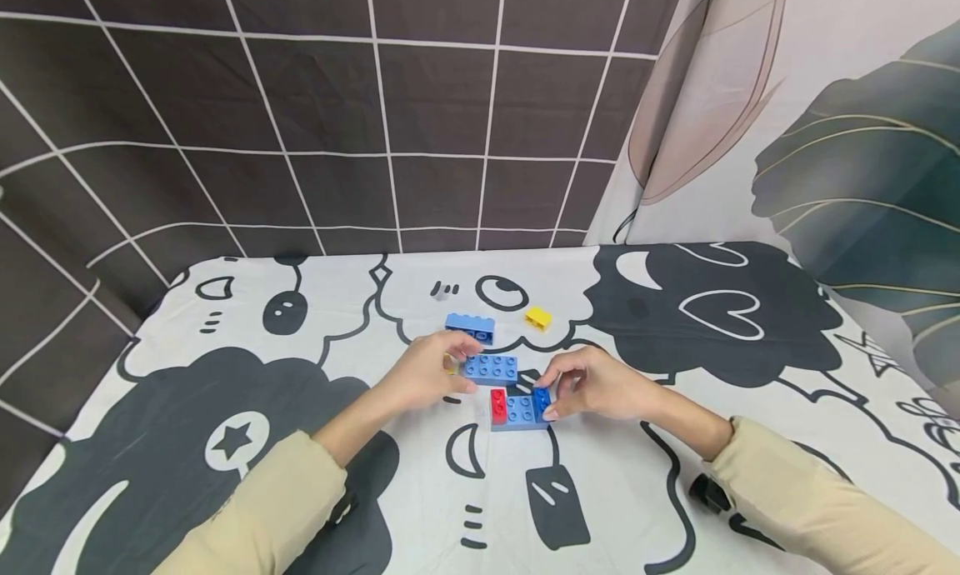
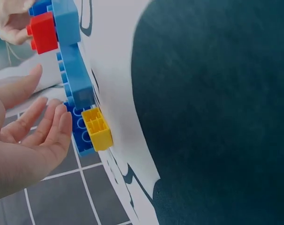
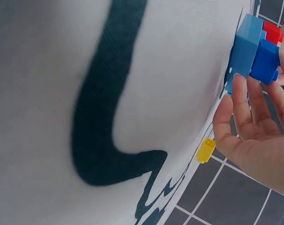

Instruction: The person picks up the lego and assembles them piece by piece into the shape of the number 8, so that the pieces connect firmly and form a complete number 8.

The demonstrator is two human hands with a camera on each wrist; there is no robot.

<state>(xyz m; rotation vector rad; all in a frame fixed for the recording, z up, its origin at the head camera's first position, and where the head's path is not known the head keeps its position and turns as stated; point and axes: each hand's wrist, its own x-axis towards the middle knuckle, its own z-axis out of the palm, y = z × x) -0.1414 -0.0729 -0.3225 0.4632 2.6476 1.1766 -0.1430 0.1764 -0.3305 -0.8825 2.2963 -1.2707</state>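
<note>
A light blue brick (image 1: 529,424) lies nearest the person, with a small red brick (image 1: 498,406) on its left end and a dark blue brick (image 1: 541,402) on its right end. My right hand (image 1: 600,383) pinches the dark blue brick between thumb and index finger, its other fingers loosely bent in the right wrist view. Just behind is another light blue brick (image 1: 491,369), studs up. Beside its left end my left hand (image 1: 429,370) hovers with relaxed fingers, thumb apart, holding nothing. A yellow brick (image 2: 98,130) is mostly hidden behind that hand in the head view.
Farther back, a blue brick (image 1: 470,328) lies on its side, hollow underside towards the person. To its right is a small yellow brick (image 1: 537,317). A black-and-white patterned cloth (image 1: 360,517) covers the table, and a dark grid curtain (image 1: 315,108) hangs behind.
</note>
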